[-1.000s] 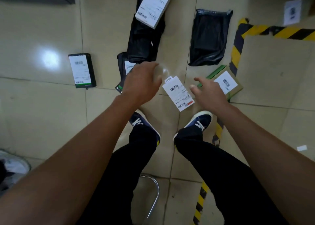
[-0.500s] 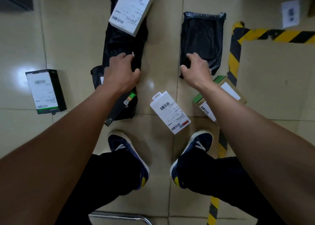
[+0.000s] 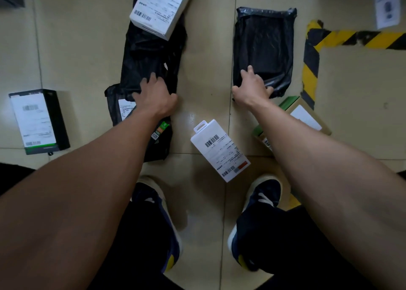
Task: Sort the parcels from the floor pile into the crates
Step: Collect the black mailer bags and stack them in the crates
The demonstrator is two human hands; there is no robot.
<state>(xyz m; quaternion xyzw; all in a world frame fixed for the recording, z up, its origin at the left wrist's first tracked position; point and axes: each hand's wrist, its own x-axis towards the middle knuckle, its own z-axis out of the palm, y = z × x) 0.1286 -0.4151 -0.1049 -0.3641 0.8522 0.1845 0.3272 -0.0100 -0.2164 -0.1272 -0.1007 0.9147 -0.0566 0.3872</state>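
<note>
— What are the hands doing?

— The left hand [image 3: 157, 96] is gripping the near end of a long black bag [image 3: 151, 56], fingers curling into the plastic. The right hand [image 3: 252, 89] is pinching the near edge of a second black bag [image 3: 264, 45], thumb at its left corner and fingers curling on top.

— Where are the parcels sitting?

— All on the tiled floor [image 3: 208, 70]. A white box [image 3: 161, 6] is lying across the far end of the long bag. A smaller black bag with a label [image 3: 123, 114] is lying partly under the left forearm. A slim white box [image 3: 219, 151] is lying between the arms, just ahead of the shoes [image 3: 257, 219]. A brown box with a green edge [image 3: 303, 114] is showing beneath the right forearm, near the yellow-and-black tape [image 3: 309, 70]. A black box with a white label [image 3: 37, 120] is lying well apart, far left.
</note>
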